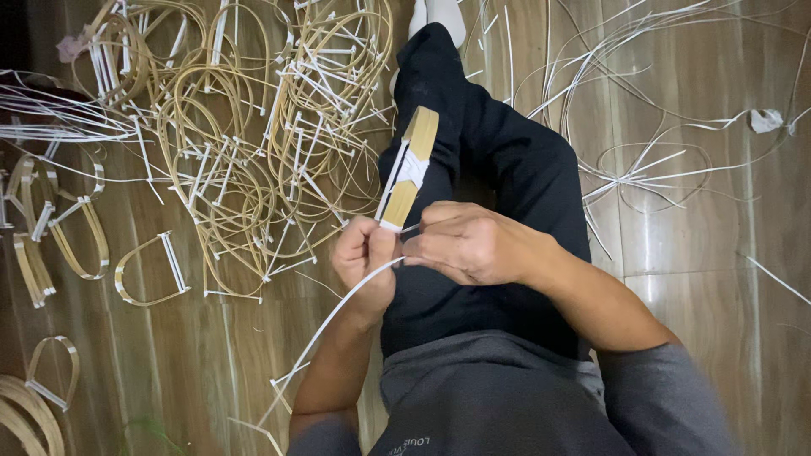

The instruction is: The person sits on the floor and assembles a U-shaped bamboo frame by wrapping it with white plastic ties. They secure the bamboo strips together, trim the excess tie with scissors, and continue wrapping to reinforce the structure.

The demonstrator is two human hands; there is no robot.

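I am seeing the bamboo bundle (409,167) sitting just beyond my left hand (365,257) and right hand (467,245), the strip (325,325) trailing back under the left, the hoop pile (253,143) lying far left, loose strips (650,169) lying right.

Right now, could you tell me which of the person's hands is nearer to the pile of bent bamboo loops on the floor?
Left. The left hand is beside the pile of bamboo loops; the right hand is farther away, over the dark trouser leg.
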